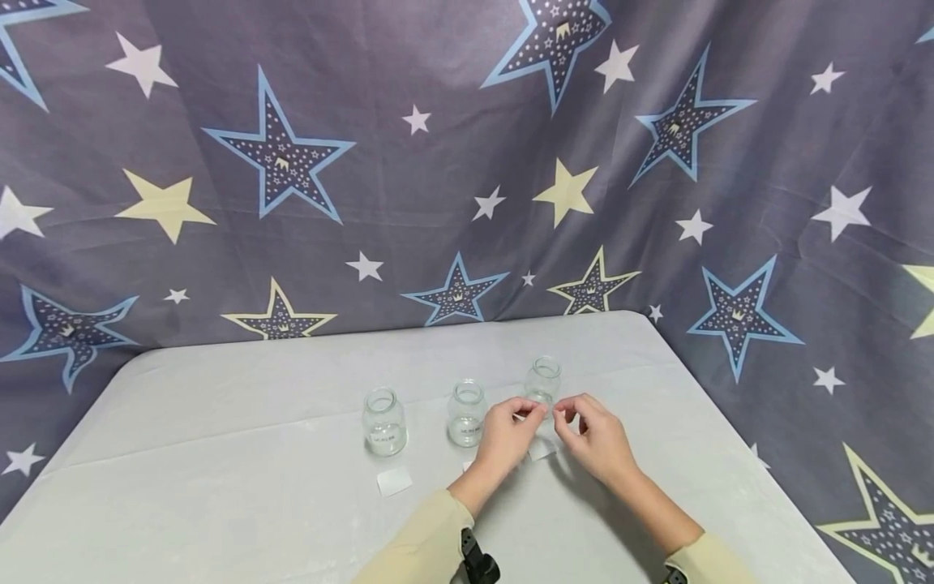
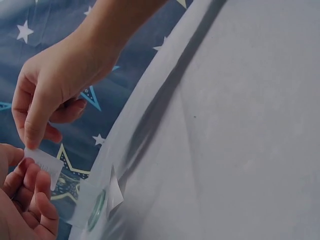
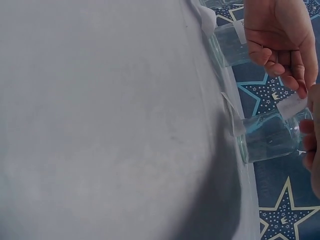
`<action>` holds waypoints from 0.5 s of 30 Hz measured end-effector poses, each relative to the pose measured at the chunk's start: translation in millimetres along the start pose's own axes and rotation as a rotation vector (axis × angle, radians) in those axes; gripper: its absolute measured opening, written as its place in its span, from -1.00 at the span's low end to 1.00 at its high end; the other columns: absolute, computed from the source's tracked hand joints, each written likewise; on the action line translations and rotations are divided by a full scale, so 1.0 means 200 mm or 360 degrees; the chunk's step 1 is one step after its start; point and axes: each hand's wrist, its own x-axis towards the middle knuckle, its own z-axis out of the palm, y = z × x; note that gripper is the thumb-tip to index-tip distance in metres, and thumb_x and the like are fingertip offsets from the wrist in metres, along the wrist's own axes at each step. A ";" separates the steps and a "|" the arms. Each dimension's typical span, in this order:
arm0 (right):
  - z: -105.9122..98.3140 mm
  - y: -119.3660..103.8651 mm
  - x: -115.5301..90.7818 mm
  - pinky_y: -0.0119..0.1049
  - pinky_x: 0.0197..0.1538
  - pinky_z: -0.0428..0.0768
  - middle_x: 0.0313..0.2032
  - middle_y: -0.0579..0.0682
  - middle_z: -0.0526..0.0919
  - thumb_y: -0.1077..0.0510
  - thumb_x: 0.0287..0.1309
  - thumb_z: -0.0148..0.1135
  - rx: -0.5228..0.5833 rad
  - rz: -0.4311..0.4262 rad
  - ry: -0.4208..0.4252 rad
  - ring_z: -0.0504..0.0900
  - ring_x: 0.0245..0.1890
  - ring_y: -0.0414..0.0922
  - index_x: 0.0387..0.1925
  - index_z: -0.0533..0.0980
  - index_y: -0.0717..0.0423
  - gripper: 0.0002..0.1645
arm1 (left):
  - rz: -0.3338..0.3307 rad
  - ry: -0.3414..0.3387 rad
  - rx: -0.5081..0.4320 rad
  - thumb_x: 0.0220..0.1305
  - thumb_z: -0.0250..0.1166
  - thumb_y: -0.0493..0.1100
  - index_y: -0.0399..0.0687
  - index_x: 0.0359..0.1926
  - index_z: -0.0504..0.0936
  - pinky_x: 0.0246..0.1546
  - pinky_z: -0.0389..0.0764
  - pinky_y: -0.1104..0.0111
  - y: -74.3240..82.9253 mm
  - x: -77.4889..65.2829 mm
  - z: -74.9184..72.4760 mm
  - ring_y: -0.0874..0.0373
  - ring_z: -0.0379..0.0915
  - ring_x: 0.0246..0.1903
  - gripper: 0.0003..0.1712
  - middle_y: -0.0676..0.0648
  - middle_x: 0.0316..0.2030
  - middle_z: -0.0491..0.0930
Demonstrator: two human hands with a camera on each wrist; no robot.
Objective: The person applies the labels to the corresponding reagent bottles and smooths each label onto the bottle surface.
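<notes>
A small white label [image 2: 47,167] with faint printing is stretched between my two hands. My left hand [image 1: 503,438] pinches one end of it with thumb and fingertips. The opposite end is pinched by my right hand [image 1: 600,442], its other fingers curled. Just beyond the hands stands an upright, lidless glass jar [image 1: 543,376], its lower part partly hidden by them. In the right wrist view the label lies close in front of this jar. A white paper slip [image 1: 541,448] lies below the hands on the table.
Two more open glass jars, a middle one [image 1: 467,414] and a left one [image 1: 383,422], carry printed labels. Another paper slip [image 1: 395,481] lies before the left jar; one more is mostly behind my left arm. A star-patterned curtain [image 1: 379,162] borders the white-covered table [image 1: 219,487].
</notes>
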 end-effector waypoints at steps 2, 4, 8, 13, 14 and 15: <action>0.00 0.00 0.00 -0.62 -0.53 0.27 -0.56 -0.13 0.49 0.29 -0.10 0.31 -0.0017 -0.0083 0.0003 0.29 -0.63 -0.38 -0.43 0.58 0.06 -0.88 | -0.0016 -0.0010 -0.0016 0.15 0.29 -0.01 -0.10 -0.38 0.71 -0.50 0.41 0.53 0.00 0.00 0.00 0.36 0.37 -0.52 -0.75 -0.01 -0.49 0.65; 0.00 0.00 0.00 -0.62 -0.53 0.27 -0.56 -0.13 0.49 0.30 -0.12 0.31 -0.0022 -0.0150 0.0006 0.31 -0.64 -0.35 -0.43 0.58 0.06 -0.86 | -0.0032 -0.0020 -0.0030 0.15 0.29 -0.02 -0.10 -0.38 0.71 -0.51 0.41 0.53 0.00 0.00 0.00 0.36 0.38 -0.52 -0.75 -0.01 -0.49 0.65; 0.01 0.00 0.00 -0.63 -0.54 0.28 -0.56 -0.15 0.50 0.32 -0.16 0.31 -0.0027 -0.0225 0.0011 0.34 -0.68 -0.29 -0.42 0.58 0.05 -0.82 | -0.0055 -0.0032 -0.0036 0.13 0.26 -0.08 -0.10 -0.39 0.72 -0.54 0.41 0.54 0.00 0.00 -0.01 0.38 0.37 -0.55 -0.80 -0.01 -0.47 0.66; 0.01 -0.01 0.00 -0.62 -0.56 0.27 -0.57 -0.15 0.50 0.32 -0.19 0.35 -0.0054 -0.0250 0.0003 0.35 -0.69 -0.28 -0.44 0.58 0.05 -0.81 | -0.0057 -0.0026 -0.0009 0.10 0.24 -0.13 -0.10 -0.40 0.72 -0.57 0.41 0.53 0.00 0.01 -0.01 0.40 0.36 -0.57 -0.83 0.00 -0.48 0.66; 0.01 -0.01 0.00 -0.62 -0.57 0.27 -0.57 -0.15 0.50 0.32 -0.20 0.36 -0.0060 -0.0256 0.0002 0.34 -0.69 -0.29 -0.44 0.58 0.05 -0.81 | -0.0069 -0.0024 -0.0006 0.09 0.24 -0.13 -0.10 -0.40 0.71 -0.56 0.40 0.53 0.00 0.01 -0.01 0.39 0.36 -0.57 -0.83 0.01 -0.49 0.66; 0.01 -0.01 0.00 -0.62 -0.57 0.27 -0.58 -0.14 0.50 0.31 -0.20 0.36 -0.0065 -0.0262 0.0001 0.34 -0.69 -0.30 -0.44 0.58 0.05 -0.80 | -0.0080 -0.0022 -0.0007 0.09 0.23 -0.13 -0.10 -0.41 0.71 -0.56 0.41 0.53 0.00 0.01 -0.01 0.39 0.37 -0.56 -0.83 0.01 -0.50 0.65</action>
